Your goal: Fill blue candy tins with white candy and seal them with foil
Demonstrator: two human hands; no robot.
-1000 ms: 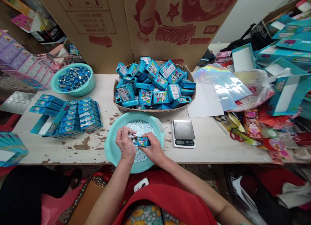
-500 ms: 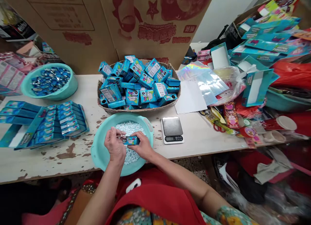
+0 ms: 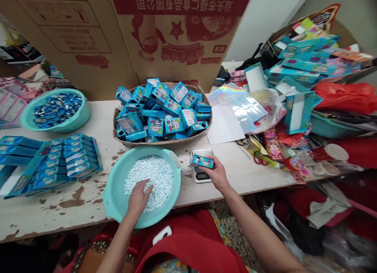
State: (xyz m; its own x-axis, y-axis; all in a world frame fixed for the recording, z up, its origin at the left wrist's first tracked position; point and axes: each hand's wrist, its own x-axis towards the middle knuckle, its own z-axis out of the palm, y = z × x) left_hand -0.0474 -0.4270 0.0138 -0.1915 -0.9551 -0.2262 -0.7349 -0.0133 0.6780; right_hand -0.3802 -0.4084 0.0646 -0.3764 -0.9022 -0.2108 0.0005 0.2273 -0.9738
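Note:
My right hand [image 3: 218, 173] grips a small blue candy box [image 3: 202, 161] by its right end, over the digital scale [image 3: 203, 177]. A round hole shows at the box's left end; whether the box rests on the scale's plate, I cannot tell. In the turquoise bowl [image 3: 114, 190], my left hand [image 3: 138, 199] is on the small pale-blue candies [image 3: 159, 174]. Its thumb and fingers are apart, and some fingertips are hidden among the candies.
Behind the bowl, a cardboard tray [image 3: 133, 144] is heaped with blue candy boxes. Rows of packed boxes [image 3: 79, 155] stand at left, before a bowl [image 3: 70, 123] of shiny blue pieces. White paper [image 3: 223, 123], scissors [image 3: 260, 160] and piled packaging lie at right.
My right hand has carried the candy box from above the bowl rightward to the scale. My left hand has left the box and lowered into the candies, its fingers opening.

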